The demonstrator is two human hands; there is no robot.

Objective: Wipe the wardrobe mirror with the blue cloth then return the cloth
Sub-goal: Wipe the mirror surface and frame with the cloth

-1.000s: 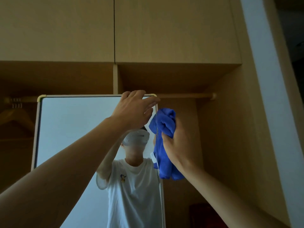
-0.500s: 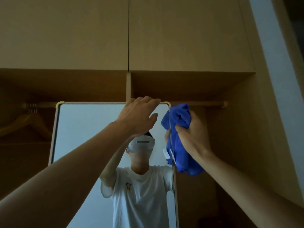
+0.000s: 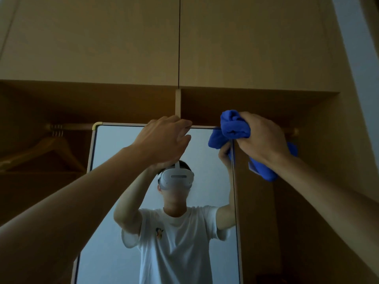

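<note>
Head view: left hand [image 3: 164, 142] hooked over mirror [image 3: 123, 160] top, right hand [image 3: 260, 138] gripping bunched blue cloth [image 3: 233, 126]; pressing there might swing mirror.

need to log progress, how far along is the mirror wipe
Done: the right hand grips the blue cloth, bunched at the top right corner of the mirror. In hand: the left hand holds the top edge, steadying it. Left, apparently: the glass below, then returning the cloth.

Wooden wardrobe [image 3: 246, 48]; rail [image 3: 69, 126] at left edge carries a hanger [image 3: 47, 148]; framed mirror [image 3: 114, 160] stands mid-front
</note>
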